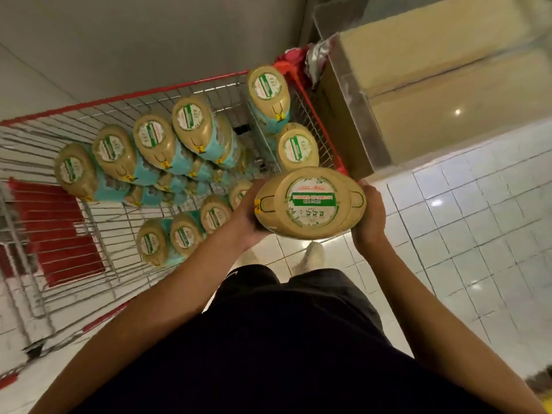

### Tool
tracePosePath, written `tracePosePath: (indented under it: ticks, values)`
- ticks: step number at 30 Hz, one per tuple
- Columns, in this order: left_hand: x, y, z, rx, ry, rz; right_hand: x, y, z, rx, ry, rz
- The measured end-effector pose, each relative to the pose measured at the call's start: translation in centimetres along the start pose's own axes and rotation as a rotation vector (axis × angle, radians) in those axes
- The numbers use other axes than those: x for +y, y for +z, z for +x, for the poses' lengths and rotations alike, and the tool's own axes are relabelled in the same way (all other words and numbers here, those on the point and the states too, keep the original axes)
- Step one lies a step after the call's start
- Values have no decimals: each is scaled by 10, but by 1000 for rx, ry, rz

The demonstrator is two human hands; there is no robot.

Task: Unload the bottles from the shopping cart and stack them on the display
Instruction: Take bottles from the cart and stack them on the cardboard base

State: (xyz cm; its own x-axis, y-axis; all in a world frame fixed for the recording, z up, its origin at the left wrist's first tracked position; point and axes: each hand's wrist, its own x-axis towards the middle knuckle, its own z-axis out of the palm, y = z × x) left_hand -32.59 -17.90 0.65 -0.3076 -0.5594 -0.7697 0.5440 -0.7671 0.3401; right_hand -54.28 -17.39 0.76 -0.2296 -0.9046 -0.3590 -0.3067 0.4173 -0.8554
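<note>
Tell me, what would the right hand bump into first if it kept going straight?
Probably the shopping cart's red corner rim, just ahead of the right hand gripping the bottle. Depth is unclear, so the hand might pass above it.

The left hand (pixel 248 218) and the right hand (pixel 370 218) are shown bare, forearms uncovered behind the fingers (pixel 366 188). Nearer the body from those fingers, loose black shorts (pixel 313 294) are picked out, a small pale mark caught on the left leg. Just below the fingers, two blurred cream shoes (pixel 312 255) are glimpsed. A plain black top (pixel 268 369) is seen lowest.
</note>
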Motion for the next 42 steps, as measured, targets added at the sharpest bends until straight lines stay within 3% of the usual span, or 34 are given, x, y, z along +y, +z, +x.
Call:
tracePosePath:
  ticks: [3,7,13,22,27,42]
  values:
    - [-25,49,12,-17,-45,105,20,-50,-6,136,40,1]
    - [-71,121,34,-47,-70,194,43,-128,-19,285,169,219]
    - [-141,223,75,-20,-165,303,83,-253,-8,362,176,191]
    - [-199,339,131,-95,-209,401,105,-382,21,444,204,522]
    - [-194,400,160,-116,-219,483,108,-428,61,489,199,680]
    - [-92,598,296,-214,-178,369,25,-556,281,488,25,631]
